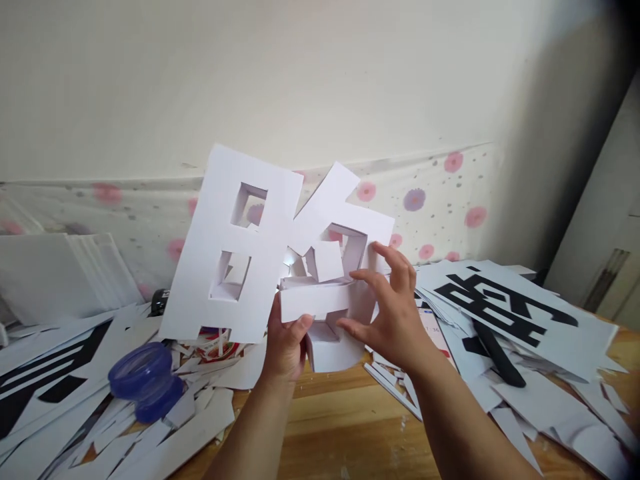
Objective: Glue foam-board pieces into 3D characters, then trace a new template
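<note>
A white paper cutout (250,247) shaped like a large block character is held up above the wooden table (340,420). It has two square windows on its left part and folded, overlapping strips on its right part. My left hand (285,343) pinches the cutout's lower middle edge from below, thumb in front. My right hand (393,310) grips the cutout's right part, fingers curled over a strip and thumb under it.
White paper offcuts (150,427) litter the table's left side, with a blue plastic tape roll (147,380) among them. Sheets printed with a black character (505,307) are stacked at right, a black knife-like tool (497,357) lying on them. A flowered wall covering (440,193) runs behind.
</note>
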Demonstrator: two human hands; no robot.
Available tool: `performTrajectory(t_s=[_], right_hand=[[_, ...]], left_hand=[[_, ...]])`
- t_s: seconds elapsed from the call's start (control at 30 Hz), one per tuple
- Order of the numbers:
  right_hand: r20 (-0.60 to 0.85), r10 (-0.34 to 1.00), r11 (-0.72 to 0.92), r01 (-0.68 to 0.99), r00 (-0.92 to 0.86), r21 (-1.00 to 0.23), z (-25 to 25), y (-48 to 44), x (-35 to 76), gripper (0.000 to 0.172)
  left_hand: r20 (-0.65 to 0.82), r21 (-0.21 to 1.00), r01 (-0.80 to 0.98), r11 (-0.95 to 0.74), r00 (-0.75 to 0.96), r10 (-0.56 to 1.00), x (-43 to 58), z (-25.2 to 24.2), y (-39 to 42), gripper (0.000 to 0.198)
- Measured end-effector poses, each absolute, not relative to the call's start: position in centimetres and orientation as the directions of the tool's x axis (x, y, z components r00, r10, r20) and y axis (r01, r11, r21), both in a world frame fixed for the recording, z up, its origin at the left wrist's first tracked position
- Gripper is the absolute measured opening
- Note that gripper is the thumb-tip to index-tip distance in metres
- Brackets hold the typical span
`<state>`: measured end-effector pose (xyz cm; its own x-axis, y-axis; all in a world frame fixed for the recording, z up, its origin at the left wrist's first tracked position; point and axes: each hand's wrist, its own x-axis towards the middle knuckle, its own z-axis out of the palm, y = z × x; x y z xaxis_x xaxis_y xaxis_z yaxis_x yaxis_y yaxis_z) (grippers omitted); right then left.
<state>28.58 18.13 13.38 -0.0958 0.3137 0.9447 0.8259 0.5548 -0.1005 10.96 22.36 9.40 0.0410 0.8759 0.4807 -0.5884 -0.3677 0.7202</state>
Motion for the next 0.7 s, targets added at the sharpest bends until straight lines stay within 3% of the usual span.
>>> performTrajectory(t_s=[0.17,0.43,0.7], right_hand=[[0.916,0.395,0.508,0.846,-0.061,-0.163,13.0,18.8,28.2,0.048],[0.934,0.357,0.501,0.849,-0.026,-0.167,13.0,19.0,28.3,0.042],[0.960,0.274,0.593,0.796,-0.059,-0.121,13.0,18.8,28.4,0.039]], left_hand=[[0.549,0.731,-0.521,-0.441,0.065,0.833,10.7,8.8,23.1,0.067],[0.584,0.748,-0.462,-0.476,0.119,0.803,10.3,9.3,23.4,0.067],[0.620,0.738,-0.465,-0.490,0.179,0.764,8.9,10.8,22.6,0.075]])
